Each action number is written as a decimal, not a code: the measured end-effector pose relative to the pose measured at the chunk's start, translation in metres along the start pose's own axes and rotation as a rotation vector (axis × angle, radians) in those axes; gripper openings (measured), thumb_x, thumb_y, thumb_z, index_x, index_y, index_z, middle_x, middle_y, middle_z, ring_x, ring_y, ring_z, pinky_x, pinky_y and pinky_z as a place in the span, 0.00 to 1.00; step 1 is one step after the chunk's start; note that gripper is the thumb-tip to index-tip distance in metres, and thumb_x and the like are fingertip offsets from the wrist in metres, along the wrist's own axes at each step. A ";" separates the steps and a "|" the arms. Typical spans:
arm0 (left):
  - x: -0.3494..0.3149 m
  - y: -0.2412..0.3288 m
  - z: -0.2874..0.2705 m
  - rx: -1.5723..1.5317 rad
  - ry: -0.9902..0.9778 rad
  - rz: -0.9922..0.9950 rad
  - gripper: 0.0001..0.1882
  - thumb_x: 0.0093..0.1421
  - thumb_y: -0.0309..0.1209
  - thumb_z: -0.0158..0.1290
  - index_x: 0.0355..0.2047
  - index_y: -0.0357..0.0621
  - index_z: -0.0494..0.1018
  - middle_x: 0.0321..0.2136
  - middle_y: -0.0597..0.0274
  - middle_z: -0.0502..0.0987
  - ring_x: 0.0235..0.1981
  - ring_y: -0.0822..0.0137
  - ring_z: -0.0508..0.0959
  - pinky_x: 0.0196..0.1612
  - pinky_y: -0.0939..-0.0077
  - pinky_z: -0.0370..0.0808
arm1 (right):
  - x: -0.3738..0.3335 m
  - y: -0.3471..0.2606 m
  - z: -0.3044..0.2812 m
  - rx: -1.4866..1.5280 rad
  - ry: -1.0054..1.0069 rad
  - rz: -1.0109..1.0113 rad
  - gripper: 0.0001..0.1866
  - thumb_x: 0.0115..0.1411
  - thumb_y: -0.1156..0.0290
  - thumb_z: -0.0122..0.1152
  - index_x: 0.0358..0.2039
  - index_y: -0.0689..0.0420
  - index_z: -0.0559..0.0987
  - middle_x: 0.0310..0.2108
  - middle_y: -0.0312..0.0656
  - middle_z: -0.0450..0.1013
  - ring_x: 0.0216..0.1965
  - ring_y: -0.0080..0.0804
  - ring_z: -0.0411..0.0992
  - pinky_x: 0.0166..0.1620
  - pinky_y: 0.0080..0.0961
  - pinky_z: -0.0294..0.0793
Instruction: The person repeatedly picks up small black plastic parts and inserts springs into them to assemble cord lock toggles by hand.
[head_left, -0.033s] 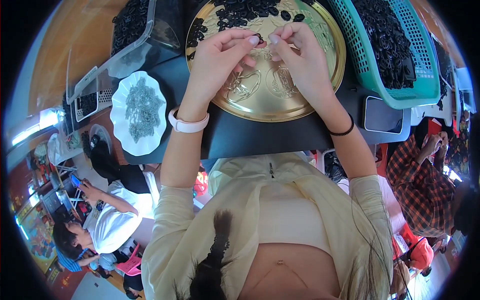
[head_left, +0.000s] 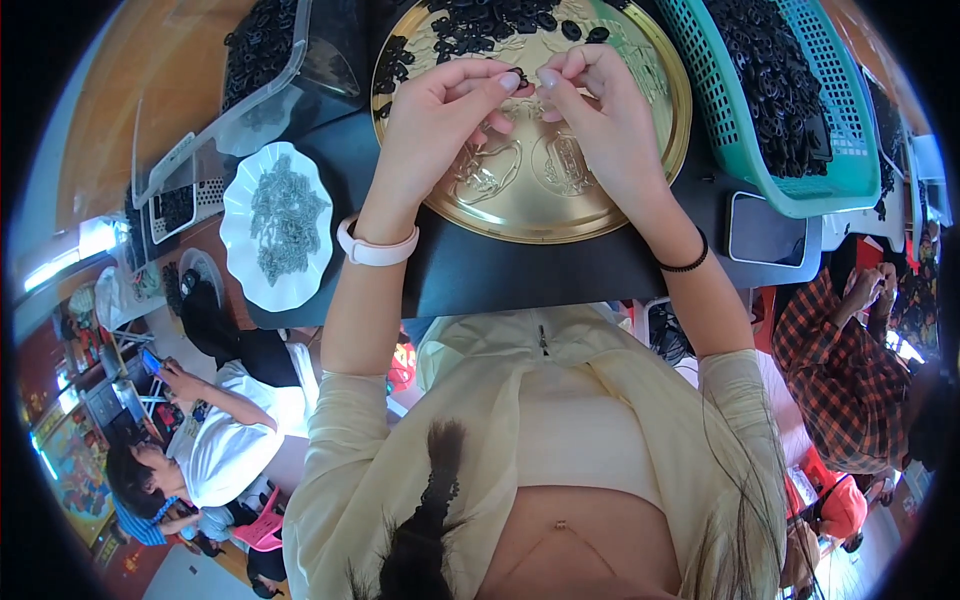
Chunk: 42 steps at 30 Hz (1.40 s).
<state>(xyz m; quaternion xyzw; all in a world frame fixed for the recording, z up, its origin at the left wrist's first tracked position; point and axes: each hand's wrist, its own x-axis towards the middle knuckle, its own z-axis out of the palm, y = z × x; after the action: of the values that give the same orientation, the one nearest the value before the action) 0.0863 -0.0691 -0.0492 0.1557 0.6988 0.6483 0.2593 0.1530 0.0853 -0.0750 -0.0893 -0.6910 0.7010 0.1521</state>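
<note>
Over the round gold tray (head_left: pixel 500 222), both my hands are raised with their fingertips almost meeting. My left hand (head_left: pixel 440 110), with a pale band on its wrist, pinches a small black piece (head_left: pixel 521 78) between thumb and forefinger. Thumb and forefinger of my right hand (head_left: pixel 600 110) are also pressed together, just right of that piece; whatever they hold is too small to make out. Loose black pieces (head_left: pixel 480 30) cover the far part of the tray, below which its raised pattern shows.
On the left stands a white scalloped dish (head_left: pixel 235 215) of small clear pieces (head_left: pixel 285 215), beside a clear plastic bin (head_left: pixel 290 80) with black pieces. A green basket (head_left: pixel 735 150) full of black pieces and a phone (head_left: pixel 766 230) lie right. Other people sit on both sides.
</note>
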 end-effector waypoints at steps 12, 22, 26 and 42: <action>-0.001 -0.003 -0.001 -0.019 -0.008 0.012 0.12 0.58 0.31 0.54 0.40 0.39 0.75 0.28 0.66 0.78 0.26 0.79 0.77 0.25 0.91 0.69 | -0.001 0.000 0.003 0.018 -0.002 -0.028 0.06 0.58 0.74 0.55 0.32 0.60 0.68 0.32 0.38 0.72 0.35 0.23 0.73 0.35 0.18 0.72; -0.001 -0.005 0.005 -0.021 0.022 0.008 0.12 0.58 0.31 0.54 0.41 0.38 0.74 0.27 0.66 0.78 0.27 0.79 0.77 0.26 0.90 0.71 | -0.003 -0.001 0.003 -0.079 0.006 -0.105 0.07 0.57 0.74 0.55 0.32 0.60 0.68 0.30 0.40 0.72 0.33 0.25 0.73 0.33 0.20 0.72; -0.002 -0.003 0.012 -0.052 0.025 -0.004 0.12 0.58 0.30 0.54 0.40 0.37 0.74 0.28 0.65 0.78 0.29 0.78 0.78 0.28 0.89 0.72 | -0.006 -0.002 0.001 -0.180 0.046 -0.074 0.07 0.57 0.73 0.56 0.33 0.60 0.68 0.30 0.41 0.72 0.32 0.25 0.73 0.32 0.20 0.71; 0.001 0.003 0.019 -0.157 0.084 0.013 0.13 0.59 0.32 0.52 0.42 0.39 0.73 0.36 0.57 0.79 0.31 0.74 0.78 0.28 0.86 0.73 | 0.046 0.011 -0.065 -1.090 0.022 -0.643 0.15 0.56 0.76 0.50 0.45 0.56 0.75 0.42 0.48 0.72 0.41 0.45 0.70 0.48 0.33 0.68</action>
<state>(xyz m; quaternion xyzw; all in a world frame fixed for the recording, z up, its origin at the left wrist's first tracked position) 0.0962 -0.0527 -0.0468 0.1123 0.6551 0.7086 0.2369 0.1308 0.1621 -0.0841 0.0510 -0.9395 0.1666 0.2948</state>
